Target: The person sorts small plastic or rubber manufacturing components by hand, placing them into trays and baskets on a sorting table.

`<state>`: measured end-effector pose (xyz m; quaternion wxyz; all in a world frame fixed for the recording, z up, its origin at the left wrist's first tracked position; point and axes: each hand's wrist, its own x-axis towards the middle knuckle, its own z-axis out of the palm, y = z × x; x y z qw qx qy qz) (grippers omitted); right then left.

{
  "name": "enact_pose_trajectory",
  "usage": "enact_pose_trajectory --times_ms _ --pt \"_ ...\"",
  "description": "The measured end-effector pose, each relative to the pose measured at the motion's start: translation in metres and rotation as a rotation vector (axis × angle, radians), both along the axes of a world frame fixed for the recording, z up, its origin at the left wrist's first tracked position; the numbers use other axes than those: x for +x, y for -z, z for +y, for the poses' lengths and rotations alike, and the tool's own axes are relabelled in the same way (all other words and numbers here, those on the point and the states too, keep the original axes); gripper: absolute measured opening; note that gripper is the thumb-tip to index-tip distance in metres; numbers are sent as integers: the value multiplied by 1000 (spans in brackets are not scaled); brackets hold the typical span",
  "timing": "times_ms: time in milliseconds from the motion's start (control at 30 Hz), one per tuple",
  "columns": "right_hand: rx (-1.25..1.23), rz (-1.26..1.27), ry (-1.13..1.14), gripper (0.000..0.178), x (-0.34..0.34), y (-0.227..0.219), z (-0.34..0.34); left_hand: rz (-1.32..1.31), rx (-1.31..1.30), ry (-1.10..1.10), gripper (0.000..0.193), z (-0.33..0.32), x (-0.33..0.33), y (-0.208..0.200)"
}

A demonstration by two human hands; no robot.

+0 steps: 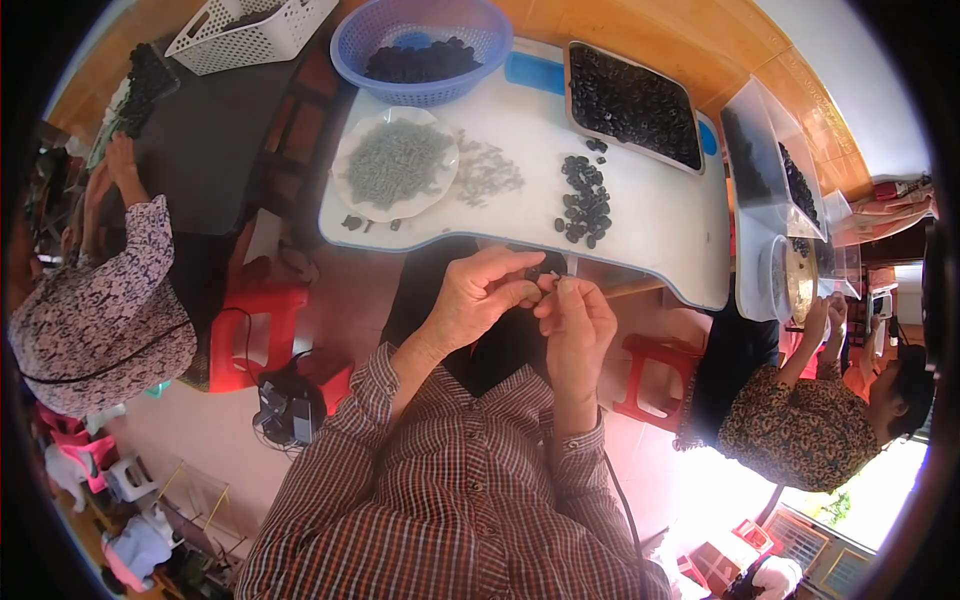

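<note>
My left hand and my right hand meet just off the table's near edge, fingertips close together. Between the left thumb and fingers sits a small dark piece, partly hidden. The right thumb and forefinger are pinched beside it; what they grip is too small to name. Beyond my hands, a loose group of shiny black oval pieces lies on the white table. On the left of it, a white plate carries a heap of small translucent pieces, with more scattered alongside.
A blue basket of dark pieces and a tray full of black pieces stand at the back. Clear bins are on the right. Red stools flank me. One person works at left, another at right.
</note>
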<state>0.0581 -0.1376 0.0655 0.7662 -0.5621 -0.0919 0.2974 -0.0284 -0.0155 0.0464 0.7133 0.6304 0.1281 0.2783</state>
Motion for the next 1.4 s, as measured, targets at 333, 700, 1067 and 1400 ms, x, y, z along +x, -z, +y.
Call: enact_pose_trajectory --times_ms 333,700,1067,1400 --pt "54 122 -64 17 0 3 -2 39 -167 55 28 2 -10 -7" --pt "12 -35 -91 14 -14 -11 -3 -210 -838 289 32 5 -15 15" --pt "-28 -94 -125 15 -16 -15 -2 -160 -684 260 29 3 -19 9" --pt "-66 -128 -147 15 -16 -13 -4 -38 -531 186 30 0 -20 -2"
